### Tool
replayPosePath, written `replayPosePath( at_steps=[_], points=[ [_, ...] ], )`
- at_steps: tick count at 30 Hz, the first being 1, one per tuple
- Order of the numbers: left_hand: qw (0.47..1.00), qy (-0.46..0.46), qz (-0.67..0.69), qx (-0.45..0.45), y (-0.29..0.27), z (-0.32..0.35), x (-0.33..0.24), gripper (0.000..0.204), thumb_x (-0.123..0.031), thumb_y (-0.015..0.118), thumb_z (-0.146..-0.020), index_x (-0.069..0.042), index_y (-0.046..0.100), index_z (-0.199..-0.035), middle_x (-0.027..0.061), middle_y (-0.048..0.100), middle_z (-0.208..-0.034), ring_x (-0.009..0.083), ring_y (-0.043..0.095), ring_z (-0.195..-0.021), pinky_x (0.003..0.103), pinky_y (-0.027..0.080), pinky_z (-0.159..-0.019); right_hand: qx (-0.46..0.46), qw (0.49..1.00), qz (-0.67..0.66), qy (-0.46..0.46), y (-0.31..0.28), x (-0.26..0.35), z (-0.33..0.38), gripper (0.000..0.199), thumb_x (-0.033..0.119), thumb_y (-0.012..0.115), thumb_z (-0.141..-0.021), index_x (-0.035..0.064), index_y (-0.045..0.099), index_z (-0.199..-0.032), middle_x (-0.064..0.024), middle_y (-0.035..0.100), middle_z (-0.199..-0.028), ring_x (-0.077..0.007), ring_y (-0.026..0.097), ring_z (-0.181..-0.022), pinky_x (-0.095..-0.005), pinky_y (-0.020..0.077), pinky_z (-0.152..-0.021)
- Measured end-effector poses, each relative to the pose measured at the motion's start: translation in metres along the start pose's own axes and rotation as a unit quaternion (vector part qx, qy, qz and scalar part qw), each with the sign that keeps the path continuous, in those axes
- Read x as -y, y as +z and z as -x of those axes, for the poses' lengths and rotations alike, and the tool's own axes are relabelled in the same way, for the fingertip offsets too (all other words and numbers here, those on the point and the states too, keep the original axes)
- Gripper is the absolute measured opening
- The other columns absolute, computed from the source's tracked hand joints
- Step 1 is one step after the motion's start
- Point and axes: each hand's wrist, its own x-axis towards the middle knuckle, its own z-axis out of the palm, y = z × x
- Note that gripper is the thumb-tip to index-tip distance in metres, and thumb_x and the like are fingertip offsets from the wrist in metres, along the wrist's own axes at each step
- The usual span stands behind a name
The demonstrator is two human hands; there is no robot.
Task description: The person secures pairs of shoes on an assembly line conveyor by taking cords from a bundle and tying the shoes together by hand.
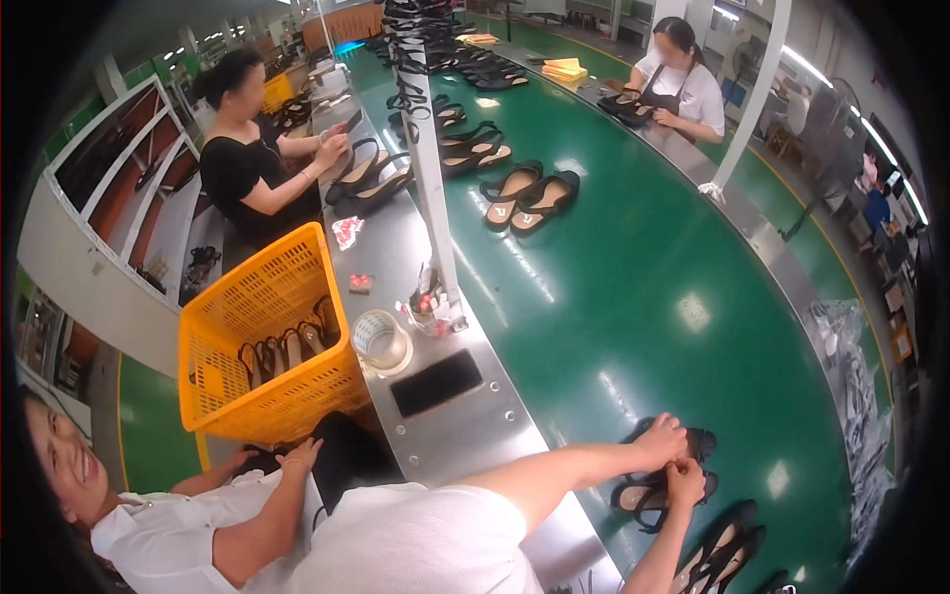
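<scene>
On green belt near its metal edge, left hand (661,439) and right hand (685,482) are both pinching strap of black sandal (643,492); sandal's long axis is running crosswise, toe pointing left.

A single head-worn fisheye camera looks down and forward along the green conveyor belt (633,297) and the steel bench (465,416) at its left edge, hands close below.

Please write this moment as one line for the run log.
left hand: on black sandal strap | right hand: touching same strap | surface: green conveyor belt | nearby: second black sandal
</scene>
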Motion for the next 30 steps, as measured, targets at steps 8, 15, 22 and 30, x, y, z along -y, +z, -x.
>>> replayPosePath(
  at_steps=[8,15,22,30],
  points=[
    [0.765,-0.266,0.523,-0.266,-0.018,0.002,0.015,0.026,-0.029,0.044,-0.095,-0.004,0.050,-0.097,0.0117,0.055,-0.096,0.0248,0.053,-0.092,0.035,0.040,-0.086,-0.300,0.936,-0.184,0.016,-0.013,-0.041,0.033,0.045,0.027,0.062,-0.082,-0.0040,0.053,-0.113,-0.0215,0.058,-0.108,-0.0353,0.055,-0.102,-0.0416,0.0402,-0.090],
    [0.611,-0.255,0.713,-0.230,-0.011,0.034,0.030,0.014,-0.019,0.049,-0.094,-0.007,0.042,-0.093,0.0036,0.051,-0.075,0.0156,0.056,-0.075,0.032,0.046,-0.078,-0.016,0.982,-0.176,0.071,-0.040,-0.082,0.091,0.036,0.039,0.054,-0.086,0.0045,0.062,-0.092,-0.0162,0.063,-0.076,-0.0307,0.061,-0.073,-0.0377,0.0460,-0.067],
    [0.745,-0.227,0.595,-0.200,-0.029,0.070,0.024,0.012,-0.018,0.049,-0.092,-0.009,0.041,-0.092,0.0026,0.046,-0.079,0.0140,0.051,-0.076,0.028,0.045,-0.074,-0.008,0.995,-0.095,0.017,-0.075,-0.082,0.117,0.027,0.029,0.058,-0.083,0.0018,0.063,-0.082,-0.0157,0.061,-0.071,-0.0253,0.058,-0.065,-0.0360,0.0432,-0.061],
    [0.823,-0.057,0.565,-0.010,-0.076,0.115,-0.083,0.013,-0.018,0.049,-0.086,-0.007,0.042,-0.086,0.0096,0.049,-0.074,0.0211,0.049,-0.068,0.034,0.038,-0.061,-0.063,0.988,0.037,-0.136,-0.021,-0.090,0.040,0.017,0.014,0.056,-0.082,-0.0026,0.059,-0.083,-0.0229,0.060,-0.079,-0.0405,0.058,-0.074,-0.0450,0.0450,-0.066]
  ],
)
